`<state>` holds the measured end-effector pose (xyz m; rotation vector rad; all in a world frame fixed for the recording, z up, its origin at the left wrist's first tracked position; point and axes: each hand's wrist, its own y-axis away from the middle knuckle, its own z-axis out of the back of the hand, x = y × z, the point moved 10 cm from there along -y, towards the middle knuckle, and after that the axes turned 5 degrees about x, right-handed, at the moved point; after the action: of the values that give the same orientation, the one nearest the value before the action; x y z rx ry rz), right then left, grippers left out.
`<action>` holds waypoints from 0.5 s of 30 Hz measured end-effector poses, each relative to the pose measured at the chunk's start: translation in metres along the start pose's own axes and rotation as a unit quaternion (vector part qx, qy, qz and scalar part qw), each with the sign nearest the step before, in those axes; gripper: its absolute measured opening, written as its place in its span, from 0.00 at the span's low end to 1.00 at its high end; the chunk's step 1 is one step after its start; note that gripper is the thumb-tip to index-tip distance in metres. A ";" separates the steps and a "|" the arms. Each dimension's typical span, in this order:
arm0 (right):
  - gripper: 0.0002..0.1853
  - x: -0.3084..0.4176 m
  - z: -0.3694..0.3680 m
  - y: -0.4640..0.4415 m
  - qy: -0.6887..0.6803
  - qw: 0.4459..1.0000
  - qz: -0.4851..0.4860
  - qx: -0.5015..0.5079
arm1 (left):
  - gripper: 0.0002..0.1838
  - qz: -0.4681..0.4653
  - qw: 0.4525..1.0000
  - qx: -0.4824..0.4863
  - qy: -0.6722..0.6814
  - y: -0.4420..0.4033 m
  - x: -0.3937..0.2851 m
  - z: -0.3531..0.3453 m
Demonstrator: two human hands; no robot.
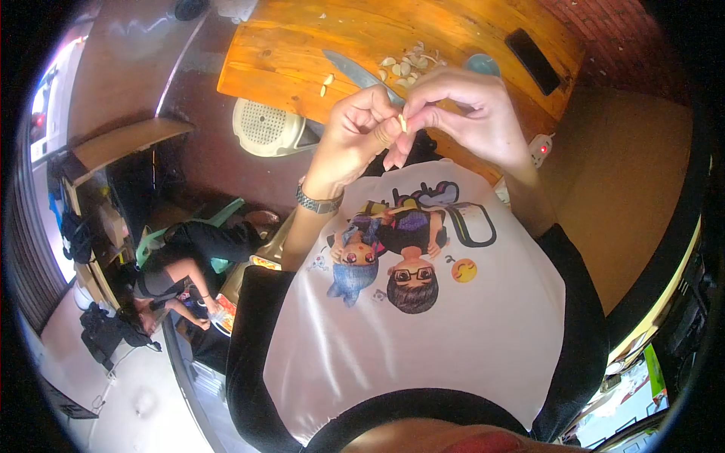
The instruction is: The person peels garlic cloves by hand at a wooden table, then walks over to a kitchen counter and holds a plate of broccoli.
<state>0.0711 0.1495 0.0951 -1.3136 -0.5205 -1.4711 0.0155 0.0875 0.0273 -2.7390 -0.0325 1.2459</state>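
Note:
Just past the table's near edge, my two hands meet fingertip to fingertip around a small pale garlic clove [402,123]. My left hand [359,130], with a metal watch on its wrist, pinches the clove from the left. From the right, the thumb and fingertips of my right hand [462,112] close on it too. Behind my hands a knife [353,72] shows its blade; its handle is hidden. Beyond them lies a pile of garlic cloves [408,69] with bits of skin. Left of the knife are a few separate cloves [328,80].
On the wooden table [279,45] stand a teal cup [482,65] and, right of it, a black phone [532,60]. A beige plastic stool [264,124] is by the table's left. A power strip [540,149] glows red at right. Another person [170,279] sits at far left.

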 end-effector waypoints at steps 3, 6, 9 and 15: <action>0.06 -0.003 -0.001 0.000 -0.003 1.000 -0.004 0.006 | 0.07 -0.002 1.000 0.000 -0.004 0.000 -0.001 -0.001; 0.06 -0.006 0.000 0.001 -0.014 1.000 -0.019 -0.002 | 0.06 0.000 1.000 0.002 -0.003 -0.001 -0.003 -0.002; 0.06 -0.004 0.001 0.001 -0.014 1.000 -0.021 -0.013 | 0.06 -0.007 1.000 0.006 0.021 -0.002 -0.003 -0.003; 0.05 0.001 0.003 0.000 0.005 1.000 0.000 -0.001 | 0.07 0.005 0.999 0.012 0.036 -0.003 0.000 -0.004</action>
<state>0.0726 0.1517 0.0967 -1.3075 -0.5135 -1.4768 0.0187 0.0902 0.0301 -2.7640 0.0027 1.1428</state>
